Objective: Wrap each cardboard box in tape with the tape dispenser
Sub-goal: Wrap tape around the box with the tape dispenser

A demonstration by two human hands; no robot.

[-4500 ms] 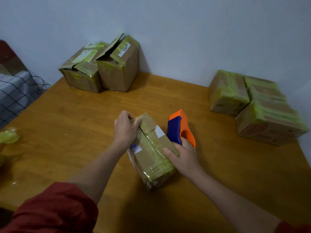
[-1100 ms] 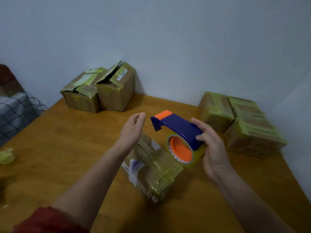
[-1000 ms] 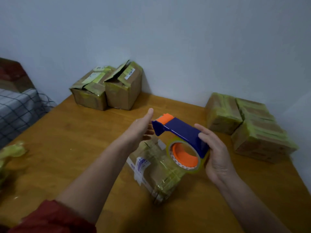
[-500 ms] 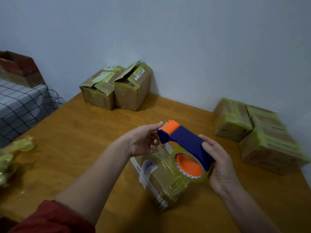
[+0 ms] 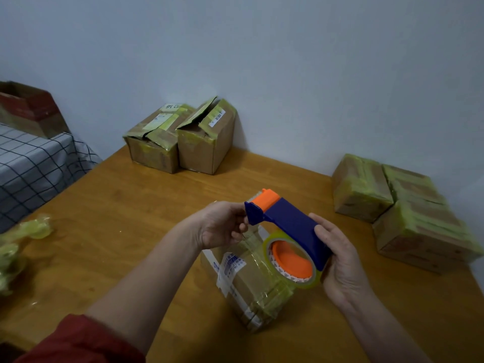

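Your wooden table (image 5: 131,210) carries a cluster of taped boxes (image 5: 408,213) on the right and two open-flapped boxes (image 5: 183,140) against the back wall. The box (image 5: 256,281) you are wrapping lies on the table just in front of you, below your hands. You hold the tape dispenser (image 5: 290,224) above it. Your right hand (image 5: 340,263) grips the roll end, and your left hand (image 5: 222,224) pinches the dispenser's front end with curled fingers.

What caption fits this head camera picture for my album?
Right hand holds the tape dispenser above a taped cardboard box; left hand pinches its front end.
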